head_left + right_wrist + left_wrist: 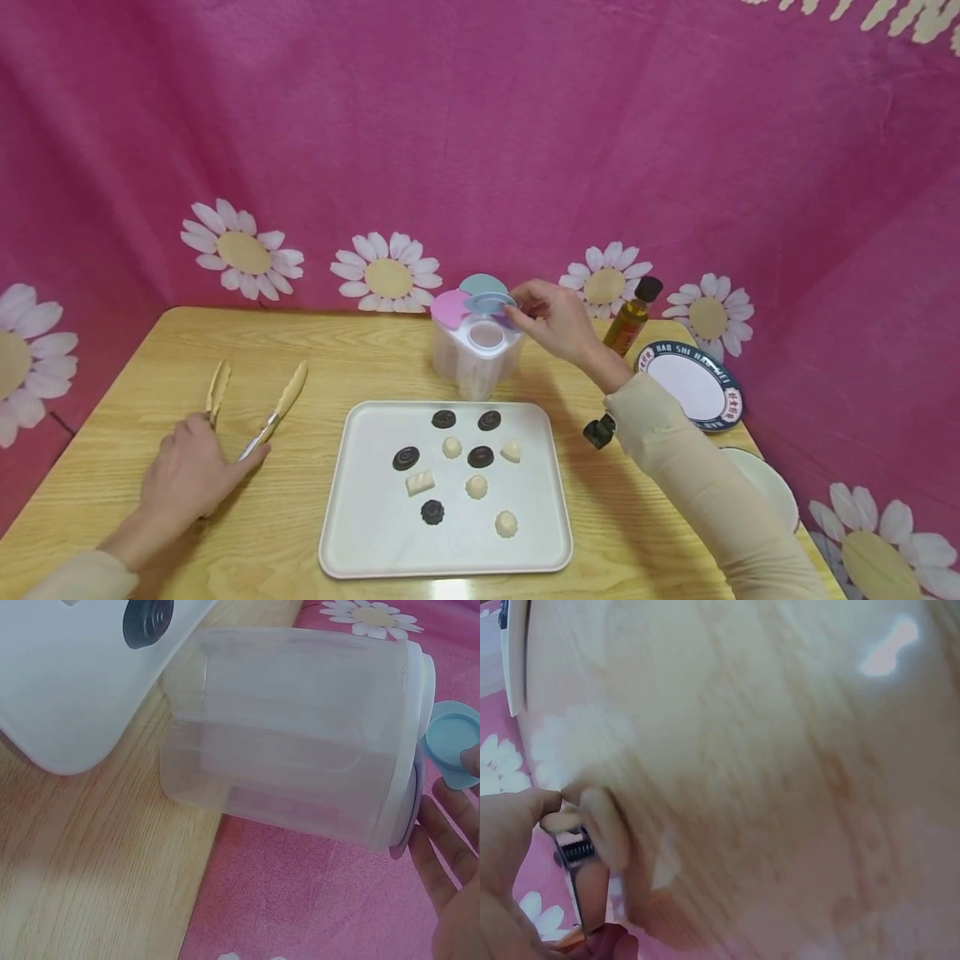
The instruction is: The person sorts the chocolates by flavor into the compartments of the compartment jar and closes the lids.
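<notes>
At the table's left, my left hand (183, 471) grips a pair of tongs (291, 390); their two pale tips spread apart and point away from me. In the left wrist view, the tongs' spring (575, 851) shows between my thumb and fingers. My right hand (558, 323) pinches a light-blue flip lid (450, 739) on a clear plastic storage container (300, 735). This lid stands raised, baring a round opening (487, 334) in the container's top. Beside it, the pink lid (450, 308) and the teal lid (482, 284) lie flat.
Before the container lies a white tray (367, 533) with several dark and cream chocolates (481, 456). To the right stand an oil bottle (628, 323), a round plate (686, 385), a white dish (765, 483) and a small black object (598, 432). A pink flowered cloth (480, 150) hangs behind.
</notes>
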### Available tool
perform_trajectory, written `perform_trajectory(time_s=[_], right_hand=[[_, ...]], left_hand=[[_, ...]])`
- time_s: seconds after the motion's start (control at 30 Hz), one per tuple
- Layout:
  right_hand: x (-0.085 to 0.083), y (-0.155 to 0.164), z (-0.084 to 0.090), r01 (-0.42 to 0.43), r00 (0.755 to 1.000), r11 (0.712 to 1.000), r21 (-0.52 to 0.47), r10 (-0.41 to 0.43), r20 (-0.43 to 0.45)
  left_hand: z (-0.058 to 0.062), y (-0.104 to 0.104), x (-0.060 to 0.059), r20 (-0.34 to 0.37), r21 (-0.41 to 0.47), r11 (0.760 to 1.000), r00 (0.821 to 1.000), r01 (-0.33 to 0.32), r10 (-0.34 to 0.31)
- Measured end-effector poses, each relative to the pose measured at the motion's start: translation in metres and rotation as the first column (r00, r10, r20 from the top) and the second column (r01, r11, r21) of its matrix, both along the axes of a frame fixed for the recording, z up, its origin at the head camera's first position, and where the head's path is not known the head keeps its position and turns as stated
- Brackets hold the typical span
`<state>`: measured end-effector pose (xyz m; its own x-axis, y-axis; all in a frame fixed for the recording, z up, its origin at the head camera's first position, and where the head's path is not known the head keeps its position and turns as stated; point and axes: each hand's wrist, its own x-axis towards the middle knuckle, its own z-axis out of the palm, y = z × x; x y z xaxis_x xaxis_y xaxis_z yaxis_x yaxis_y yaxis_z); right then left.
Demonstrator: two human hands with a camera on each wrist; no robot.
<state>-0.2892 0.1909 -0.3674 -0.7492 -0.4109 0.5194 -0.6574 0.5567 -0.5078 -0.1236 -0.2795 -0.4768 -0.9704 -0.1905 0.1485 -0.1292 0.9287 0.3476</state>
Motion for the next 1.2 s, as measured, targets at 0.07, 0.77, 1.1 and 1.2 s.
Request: perform_trajectory(time_s=[0.07,0.77,1.1,1.2], right_hand=[[0.0,0.0,0.0,-0.006,1.0,1.0,-0.003,0.006,-0.003],[-0.003,0.0,0.001,-0.005,1.0,1.0,-0.006,0.005,-0.009],[-0.002,0.001,-0.001,0.004,1.0,1.0,0.004,-0.004,-0.002],[-0.003,0.001,-0.001,-0.001,1.0,1.0,0.001,0.001,0.001]], left_hand=[[0.003,0.0,0.0,-0.01,0.021,1.0,1.0,-0.002,0.003],[0.078,0.039,-0.008,-0.168,-0.042,0.974,0.959,0.223,-0.226],[0.1,0.057,-0.003,-0.043,-0.045,0.924,0.923,0.379,-0.381],[0.097,0.057,0.0,-0.028,-0.04,0.911,0.911,0.411,-0.412]])
